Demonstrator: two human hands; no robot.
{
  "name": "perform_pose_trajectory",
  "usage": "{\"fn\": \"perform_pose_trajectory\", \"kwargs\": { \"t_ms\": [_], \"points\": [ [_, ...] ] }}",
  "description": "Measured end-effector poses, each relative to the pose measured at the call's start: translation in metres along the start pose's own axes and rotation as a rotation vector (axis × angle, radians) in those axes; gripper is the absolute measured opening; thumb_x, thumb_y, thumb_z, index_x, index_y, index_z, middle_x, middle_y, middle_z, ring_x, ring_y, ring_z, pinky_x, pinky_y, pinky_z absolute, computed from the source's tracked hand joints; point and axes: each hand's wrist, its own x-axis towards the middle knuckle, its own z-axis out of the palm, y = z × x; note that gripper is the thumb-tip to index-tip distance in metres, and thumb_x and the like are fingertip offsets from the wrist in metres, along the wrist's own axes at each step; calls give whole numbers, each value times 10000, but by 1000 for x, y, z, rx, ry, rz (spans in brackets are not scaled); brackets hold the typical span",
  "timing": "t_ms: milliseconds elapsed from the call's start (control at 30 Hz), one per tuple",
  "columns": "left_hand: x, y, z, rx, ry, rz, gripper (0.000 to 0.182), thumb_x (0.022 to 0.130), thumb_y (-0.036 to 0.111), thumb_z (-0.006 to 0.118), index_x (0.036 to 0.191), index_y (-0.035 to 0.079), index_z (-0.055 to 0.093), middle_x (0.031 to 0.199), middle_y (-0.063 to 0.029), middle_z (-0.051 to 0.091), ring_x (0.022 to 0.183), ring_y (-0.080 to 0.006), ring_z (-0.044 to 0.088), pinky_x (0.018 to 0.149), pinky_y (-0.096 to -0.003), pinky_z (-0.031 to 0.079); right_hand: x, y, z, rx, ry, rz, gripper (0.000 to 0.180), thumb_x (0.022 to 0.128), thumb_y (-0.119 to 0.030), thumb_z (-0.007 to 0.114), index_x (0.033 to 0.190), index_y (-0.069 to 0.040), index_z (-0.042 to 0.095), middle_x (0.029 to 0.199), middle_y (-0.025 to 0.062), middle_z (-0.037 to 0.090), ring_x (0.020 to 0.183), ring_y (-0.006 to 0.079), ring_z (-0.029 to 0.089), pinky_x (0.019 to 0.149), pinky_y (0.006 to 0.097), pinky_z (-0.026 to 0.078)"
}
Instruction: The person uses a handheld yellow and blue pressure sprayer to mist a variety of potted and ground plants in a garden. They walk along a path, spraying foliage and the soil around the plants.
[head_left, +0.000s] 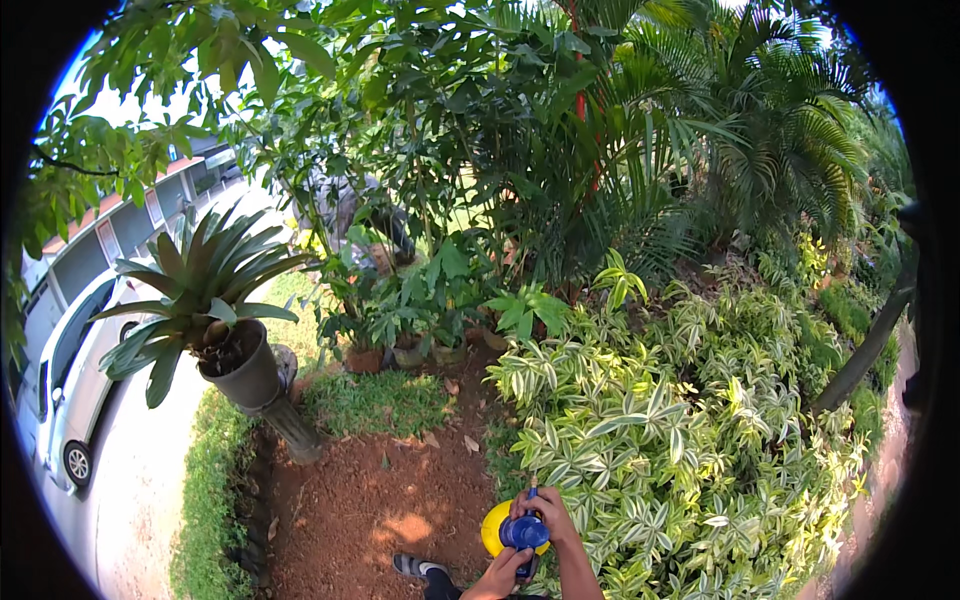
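Observation:
A yellow pressure sprayer (493, 531) with a blue top (525, 532) is between my hands, low in the view. Its brass-tipped nozzle (533, 487) points away from me. My right hand (551, 514) wraps the far side of the blue top, close to the nozzle. On the near side, my left hand (504, 574) grips the sprayer, thumb against the blue part by the dark handle. My fingers hide part of the top. One foot in a grey sandal (412, 566) stands on the reddish soil (352, 510).
Variegated shrubs (675, 450) crowd close on my right. A potted bromeliad (244, 367) sits on a post at left, above a low grass border (214, 495). Several potted plants (409, 352) line the far edge. Behind foliage, a person (337, 206) bends over. A car (82, 375) stands on the driveway.

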Motion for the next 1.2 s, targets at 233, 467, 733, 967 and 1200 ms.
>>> {"fn": "perform_pose_trajectory", "kwargs": {
  "t_ms": [233,467,733,967,1200],
  "points": [
    [-6,15,4,-45,24,-94,288,960,310,493,838,52,532,649,-28,519,567,-121,493,541,-263,383,7,3,5,102,22,57,234,798,-157,561,655,27,571,688,102,590,710,208,584,717,314,449],
    [-5,23,-7,38,48,-94,312,953,326,507,836,40,552,635,-40,529,524,-121,475,514,-256,369,17,3,14,114,-23,65,230,793,-150,566,646,27,566,684,110,587,709,215,585,724,316,448],
    [-6,34,-4,114,162,-44,403,959,367,464,734,44,552,591,-30,516,492,-112,453,476,-253,331,24,11,18,127,30,103,236,801,-152,550,654,33,563,688,118,589,717,220,589,730,325,456],
    [3,45,-25,129,-118,-88,489,975,390,388,657,39,511,530,-29,447,433,-112,373,445,-251,282,32,14,22,119,97,130,242,799,-154,541,650,36,561,694,124,595,711,221,589,732,328,458],
    [7,43,-41,140,-204,-47,474,998,324,361,652,25,485,517,-26,403,427,-118,351,442,-259,277,35,22,29,195,152,128,243,800,-155,535,652,35,565,701,131,602,713,222,590,734,329,460]
  ]
}}
